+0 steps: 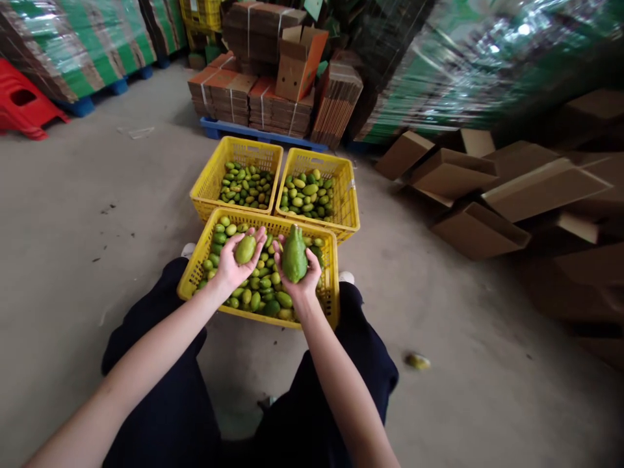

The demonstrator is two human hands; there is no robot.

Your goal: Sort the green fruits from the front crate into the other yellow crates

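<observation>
My left hand [240, 259] holds a small yellow-green oval fruit [245, 249] in its upturned palm, fingers stretched forward beneath it. In my right hand [308, 284] lies a larger green fruit [294, 255], bumpy and pear-shaped with a narrow knobby top pointing away from me. Both hands are above the near yellow crate [195, 268], between my knees. Many green and yellowish oval fruits [255, 301] fill its bottom; my hands and forearms hide some of them.
Two more yellow crates, the left one [205, 185] and the right one [347, 208], stand behind with similar fruit. Flattened cartons [229, 97] sit on a blue pallet [214, 130]. Open cardboard boxes [453, 175] lie right, a red stool [24, 97] left, and a fruit [416, 361] on the floor.
</observation>
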